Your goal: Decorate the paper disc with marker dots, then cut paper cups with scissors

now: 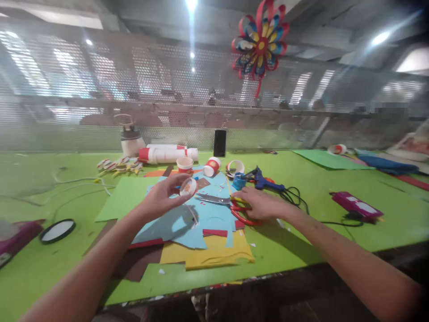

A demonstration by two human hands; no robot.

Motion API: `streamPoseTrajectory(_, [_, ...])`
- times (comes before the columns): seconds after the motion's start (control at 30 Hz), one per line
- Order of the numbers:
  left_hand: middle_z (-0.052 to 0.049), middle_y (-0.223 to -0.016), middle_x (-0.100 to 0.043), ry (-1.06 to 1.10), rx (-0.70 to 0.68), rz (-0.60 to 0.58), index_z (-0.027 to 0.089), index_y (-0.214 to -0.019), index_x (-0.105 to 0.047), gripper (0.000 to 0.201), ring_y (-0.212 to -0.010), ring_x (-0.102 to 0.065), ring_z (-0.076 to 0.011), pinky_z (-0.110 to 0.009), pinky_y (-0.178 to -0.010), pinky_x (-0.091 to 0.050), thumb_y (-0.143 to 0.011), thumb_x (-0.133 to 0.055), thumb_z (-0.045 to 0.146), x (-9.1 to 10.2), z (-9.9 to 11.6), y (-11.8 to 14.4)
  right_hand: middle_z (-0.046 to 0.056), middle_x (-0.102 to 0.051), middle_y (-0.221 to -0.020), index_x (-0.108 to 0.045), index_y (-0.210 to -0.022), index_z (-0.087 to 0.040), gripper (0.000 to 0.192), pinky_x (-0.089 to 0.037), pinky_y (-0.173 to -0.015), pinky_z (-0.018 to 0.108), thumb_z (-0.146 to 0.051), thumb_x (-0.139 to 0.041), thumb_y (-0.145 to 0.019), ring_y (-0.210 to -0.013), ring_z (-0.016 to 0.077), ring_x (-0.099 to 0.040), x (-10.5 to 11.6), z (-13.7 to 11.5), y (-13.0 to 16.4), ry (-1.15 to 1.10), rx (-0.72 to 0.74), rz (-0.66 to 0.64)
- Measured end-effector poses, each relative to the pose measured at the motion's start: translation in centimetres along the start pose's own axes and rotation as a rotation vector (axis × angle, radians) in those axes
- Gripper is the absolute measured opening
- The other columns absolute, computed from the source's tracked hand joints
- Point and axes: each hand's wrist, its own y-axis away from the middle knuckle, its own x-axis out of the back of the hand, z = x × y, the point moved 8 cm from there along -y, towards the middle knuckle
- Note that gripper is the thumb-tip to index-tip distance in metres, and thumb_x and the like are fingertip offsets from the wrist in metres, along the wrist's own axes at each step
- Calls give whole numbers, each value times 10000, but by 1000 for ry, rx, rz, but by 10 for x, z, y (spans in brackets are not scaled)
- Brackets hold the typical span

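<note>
My left hand (166,195) is closed, with thumb and fingers around the edge of a small, round white piece of a paper cup (188,188). It is raised above the light blue paper (213,218). My right hand (259,202) has its bent fingers on the red handles of a pair of scissors (214,199), whose blades point left over the blue paper. Part of the handles is hidden under the fingers. Just beyond that hand are a small blue container (239,180) and a blue glue gun (265,180).
Paper cups (212,167) and white rolls (169,155) stand or lie behind the sheets. A phone (220,143) leans against the mesh screen. Black cable runs right toward a purple box (356,206). A black-rimmed disc (57,230) lies left. Overhead hangs a paper flower (262,45).
</note>
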Motion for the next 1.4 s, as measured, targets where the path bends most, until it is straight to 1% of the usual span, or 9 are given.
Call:
streamPoseTrajectory(0.13, [-137,-1289,-603,11,-62,-4,167,-1256,-566,481,-1157,-592,-262,-412,-987,-492,-839,-657,389,6,13,4,134,-575,-1101,-491,-1371,-251,642,-453,-770,371,-157,-561,-740,-1006,302,-560,-10,3,-8,45,-14,-40])
streamPoseTrajectory(0.37, [-99,-1208,-621,151,-74,-28,189,-1206,-591,416,-1096,-611,-229,-369,-940,-516,-826,-684,331,10,20,8,135,-582,-1240,-468,-1398,-276,678,-454,-889,409,-172,-572,-736,-1125,307,-555,-21,13,-15,12,-22,-65])
streamPoseTrajectory(0.47, [-105,-1220,-610,235,-50,-37,187,-1205,-591,425,-1103,-603,-230,-367,-925,-519,-816,-699,317,10,15,7,142,-591,-1292,-528,-1350,-238,588,-441,-944,438,-195,-553,-764,-1163,315,-557,-19,16,-14,-18,-40,-37])
streamPoseTrajectory(0.6, [-121,-1230,-606,261,-49,-22,175,-1210,-598,443,-1115,-591,-237,-368,-929,-512,-805,-712,313,14,11,4,142,-625,-1279,-565,-1311,-203,482,-470,-913,455,-290,-519,-840,-1113,320,-599,-10,18,-6,-45,-67,19])
streamPoseTrajectory(0.73, [-131,-1256,-602,367,-26,-46,171,-1240,-587,500,-1135,-587,-249,-365,-944,-503,-785,-733,317,14,8,4,115,-588,-1351,-545,-1335,-210,473,-426,-1024,408,-318,-511,-875,-1199,269,-568,2,8,2,-232,16,79])
streamPoseTrajectory(0.87, [-138,-1274,-597,437,2,-69,164,-1242,-584,484,-1151,-578,-254,-366,-949,-493,-800,-720,307,12,6,5,148,-560,-1376,-559,-1290,-179,547,-451,-1018,407,-417,-616,-801,-1225,310,-553,7,-3,12,-513,22,45])
streamPoseTrajectory(1.1, [-130,-1281,-597,473,1,-80,173,-1250,-576,533,-1150,-577,-246,-339,-929,-489,-766,-757,305,7,8,3,101,-666,-1049,-622,-1052,-209,398,-525,-862,404,-471,-641,-753,-1076,327,-606,-1,-25,21,-628,47,-68])
streamPoseTrajectory(1.27, [-143,-1270,-605,449,48,-85,145,-1250,-571,562,-1134,-589,-249,-352,-938,-480,-757,-763,337,3,5,4,68,-656,-1021,-628,-1122,-230,415,-512,-833,360,-446,-631,-767,-961,264,-625,-3,-31,23,-640,104,-57])
streamPoseTrajectory(1.4, [-148,-1289,-595,475,44,-125,147,-1267,-561,564,-1135,-592,-248,-354,-929,-482,-766,-758,317,-2,5,5,43,-660,-924,-663,-1089,-241,432,-506,-759,327,-538,-627,-778,-841,226,-614,-5,-36,25,-639,140,-59])
